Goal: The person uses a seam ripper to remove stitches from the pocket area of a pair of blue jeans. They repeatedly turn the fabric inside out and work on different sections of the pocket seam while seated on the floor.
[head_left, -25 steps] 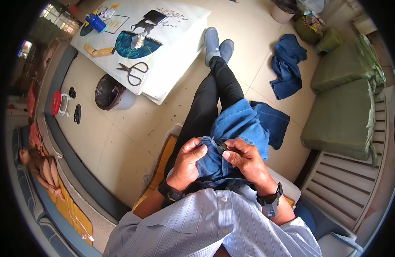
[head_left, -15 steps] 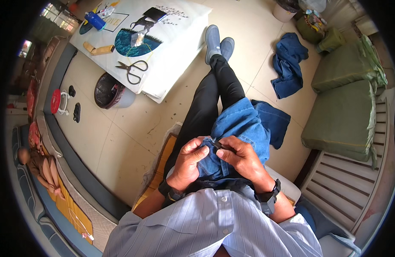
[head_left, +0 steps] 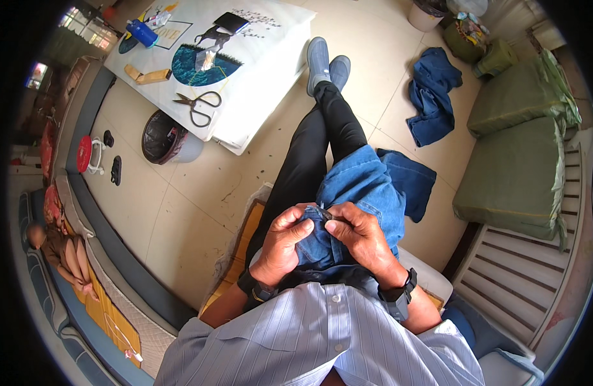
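Observation:
Blue denim jeans [head_left: 357, 177] lie bunched across my lap. My left hand [head_left: 280, 241] is closed on a folded edge of them, thumb and fingers pinching the cloth. Opposite it, my right hand [head_left: 364, 238] pinches a small dark tool [head_left: 326, 214] whose tip meets the denim edge between my hands. The tool's exact kind is too small and covered to make out. Pale frayed threads show at that edge. Both hands stay close together above my thighs.
A white table [head_left: 264, 77] at the far left bears black-handled scissors [head_left: 198, 106] and a blue bottle [head_left: 142, 32]. Beside it stands a lined bin [head_left: 193, 148]. More denim [head_left: 433, 96] lies on the floor at right, near green wrapped bundles [head_left: 515, 183]. Another person [head_left: 68, 257] sits at left.
The dark tool has turned slightly in my right fingers, and less of it shows. My left hand keeps its hold on the denim in the same place.

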